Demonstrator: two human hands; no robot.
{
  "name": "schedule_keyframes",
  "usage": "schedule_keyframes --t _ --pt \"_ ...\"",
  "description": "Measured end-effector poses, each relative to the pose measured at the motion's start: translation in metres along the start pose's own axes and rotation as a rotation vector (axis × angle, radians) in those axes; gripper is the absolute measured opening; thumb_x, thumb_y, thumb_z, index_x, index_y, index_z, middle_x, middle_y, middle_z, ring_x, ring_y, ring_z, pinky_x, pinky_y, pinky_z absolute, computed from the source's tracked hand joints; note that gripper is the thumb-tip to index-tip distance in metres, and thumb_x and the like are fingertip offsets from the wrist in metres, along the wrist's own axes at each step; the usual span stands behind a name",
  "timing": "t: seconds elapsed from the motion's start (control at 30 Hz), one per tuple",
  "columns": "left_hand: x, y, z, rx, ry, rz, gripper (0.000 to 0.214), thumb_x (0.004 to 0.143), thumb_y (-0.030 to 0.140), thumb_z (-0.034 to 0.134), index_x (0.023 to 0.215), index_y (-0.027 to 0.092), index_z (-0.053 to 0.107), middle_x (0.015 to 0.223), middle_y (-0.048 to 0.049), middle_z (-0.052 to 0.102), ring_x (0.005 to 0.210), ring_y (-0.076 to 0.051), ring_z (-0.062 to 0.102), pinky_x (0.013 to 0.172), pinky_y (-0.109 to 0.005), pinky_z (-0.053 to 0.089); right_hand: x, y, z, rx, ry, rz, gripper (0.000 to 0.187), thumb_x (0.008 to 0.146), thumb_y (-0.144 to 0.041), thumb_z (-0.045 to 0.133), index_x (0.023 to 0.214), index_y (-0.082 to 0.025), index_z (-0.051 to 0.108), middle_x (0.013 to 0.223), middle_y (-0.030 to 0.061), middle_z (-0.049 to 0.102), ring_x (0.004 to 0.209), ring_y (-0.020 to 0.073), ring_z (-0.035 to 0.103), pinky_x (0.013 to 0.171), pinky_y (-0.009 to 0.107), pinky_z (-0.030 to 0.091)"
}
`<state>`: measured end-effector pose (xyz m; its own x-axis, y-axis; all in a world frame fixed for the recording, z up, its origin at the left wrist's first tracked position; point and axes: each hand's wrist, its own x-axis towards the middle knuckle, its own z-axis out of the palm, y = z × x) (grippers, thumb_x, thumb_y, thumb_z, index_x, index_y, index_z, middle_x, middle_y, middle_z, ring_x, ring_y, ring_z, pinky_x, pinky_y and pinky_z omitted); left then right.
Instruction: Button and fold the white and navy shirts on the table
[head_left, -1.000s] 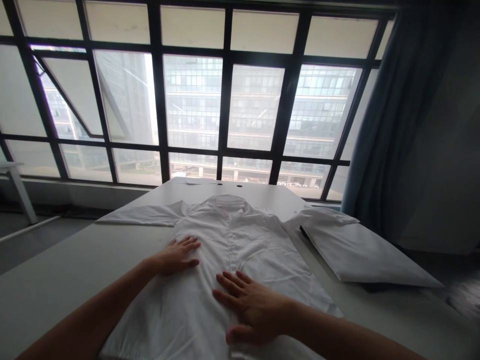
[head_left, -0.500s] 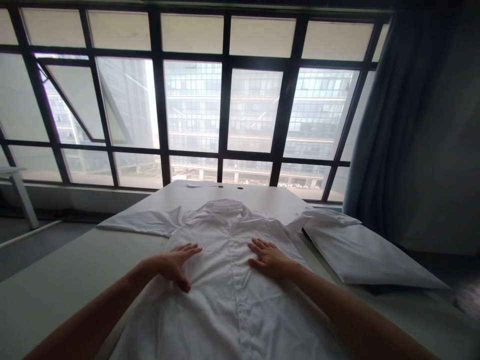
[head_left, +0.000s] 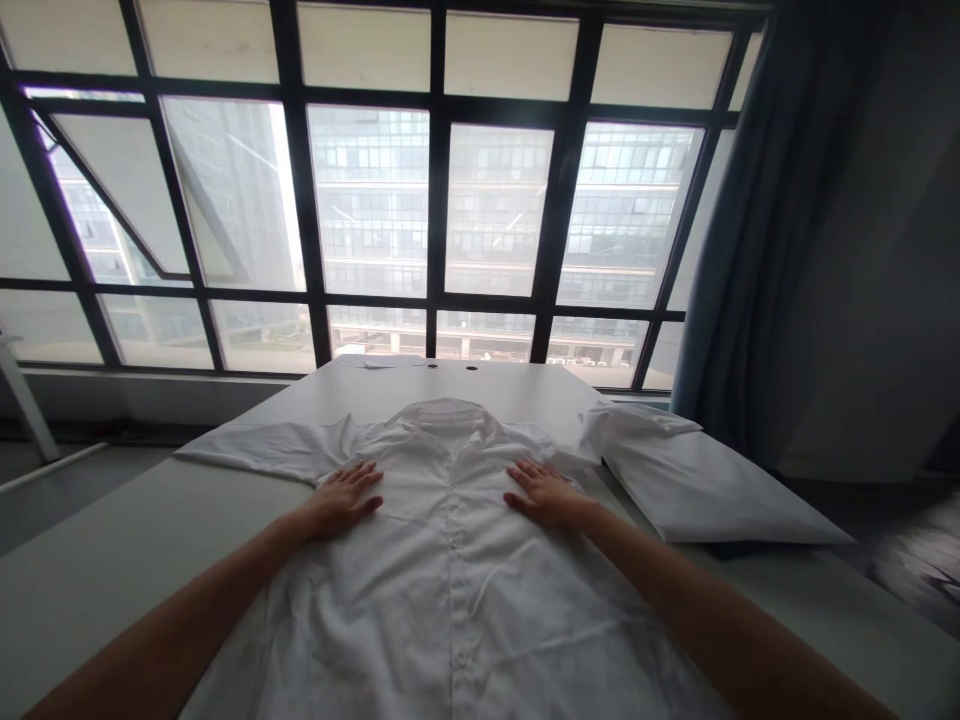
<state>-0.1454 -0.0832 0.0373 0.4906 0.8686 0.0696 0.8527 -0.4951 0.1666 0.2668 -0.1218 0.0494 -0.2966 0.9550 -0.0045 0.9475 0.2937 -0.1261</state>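
Pressing down | left hand [head_left: 337, 502], right hand [head_left: 545, 495]: open, palms flat, fingers spread, gripping nothing | white button-front shirt [head_left: 450, 610]: face-up on tabletop [head_left: 97, 530], collar toward window, hands either side of placket | risk: dragging palms could rumple cloth; bunched sleeve [head_left: 637, 425] could slip off white padded bundle [head_left: 712, 490]

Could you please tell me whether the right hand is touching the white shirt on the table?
Touching: the head view shows the right hand lying flat, fingers spread, on the chest of the white shirt.
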Motion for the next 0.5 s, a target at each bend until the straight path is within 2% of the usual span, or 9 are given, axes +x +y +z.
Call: schedule_keyframes --t 0.1,0.17,0.23,0.3,0.4,0.43,0.5 --pt "-0.009 0.009 0.001 0.042 -0.13 -0.088 0.078 0.095 0.069 0.026 0.156 0.02 0.031 0.164 -0.0133 0.015 0.151 -0.035 0.009 0.118 -0.061 0.013 -0.002 0.012 0.007 0.019 -0.042 0.017 0.083 0.094 -0.073 0.028 0.156 -0.018 0.03 0.163 0.0101 0.019 0.15 0.0287 0.017 0.121 0.046 0.013" --pt "-0.02 0.018 0.0 0.062 -0.165 -0.1 0.078 0.095 0.068 0.026 0.157 0.021 0.027 0.165 -0.0126 0.011 0.152 -0.036 0.005 0.117 -0.063 0.01 -0.008 0.014 0.007 0.015 -0.053 0.008 0.084 0.093 -0.074 0.03 0.156 -0.017 0.032 0.163 0.0104 0.02 0.149 0.0294 0.019 0.12 0.046 0.016" --pt "-0.031 0.024 0.0 0.07 -0.151 -0.1 0.078 0.095 0.069 0.027 0.157 0.022 0.029 0.165 -0.0124 0.012 0.151 -0.037 0.007 0.117 -0.064 0.012 -0.016 0.012 0.003 0.018 -0.062 -0.004 0.084 0.091 -0.074 0.034 0.155 -0.018 0.035 0.162 0.0111 0.023 0.148 0.0313 0.023 0.119 0.047 0.021" --pt "-0.038 0.02 -0.002 0.04 -0.111 -0.045 0.077 0.093 0.071 0.031 0.154 0.023 0.037 0.163 -0.012 0.023 0.15 -0.038 0.017 0.117 -0.06 0.018 -0.023 0.007 -0.003 0.021 -0.049 -0.021 0.082 0.089 -0.074 0.04 0.15 -0.02 0.043 0.158 0.0134 0.033 0.143 0.0351 0.032 0.114 0.05 0.029" --pt "-0.035 -0.012 -0.01 -0.102 -0.018 0.037 0.073 0.095 0.069 0.027 0.146 0.021 0.049 0.149 -0.0117 0.05 0.138 -0.031 0.044 0.113 -0.045 0.035 -0.027 -0.003 -0.013 -0.022 -0.022 -0.008 0.071 0.089 -0.073 0.042 0.134 -0.019 0.06 0.138 0.0185 0.055 0.123 0.0383 0.053 0.101 0.049 0.042" --pt "-0.031 -0.028 -0.014 -0.143 0.071 -0.003 0.074 0.097 0.066 0.02 0.145 0.018 0.049 0.144 -0.0127 0.055 0.133 -0.029 0.05 0.111 -0.042 0.039 -0.025 -0.005 -0.016 -0.044 -0.017 0.006 0.068 0.091 -0.071 0.041 0.128 -0.019 0.063 0.13 0.0187 0.06 0.116 0.0372 0.057 0.097 0.047 0.044" --pt "-0.023 -0.062 -0.02 -0.097 0.251 -0.098 0.079 0.095 0.067 0.017 0.14 0.01 0.051 0.143 -0.0167 0.055 0.135 -0.03 0.048 0.114 -0.043 0.035 -0.017 -0.007 -0.022 -0.085 0.019 0.025 0.061 0.095 -0.065 0.038 0.122 -0.019 0.066 0.124 0.0177 0.063 0.111 0.0346 0.06 0.096 0.044 0.043"
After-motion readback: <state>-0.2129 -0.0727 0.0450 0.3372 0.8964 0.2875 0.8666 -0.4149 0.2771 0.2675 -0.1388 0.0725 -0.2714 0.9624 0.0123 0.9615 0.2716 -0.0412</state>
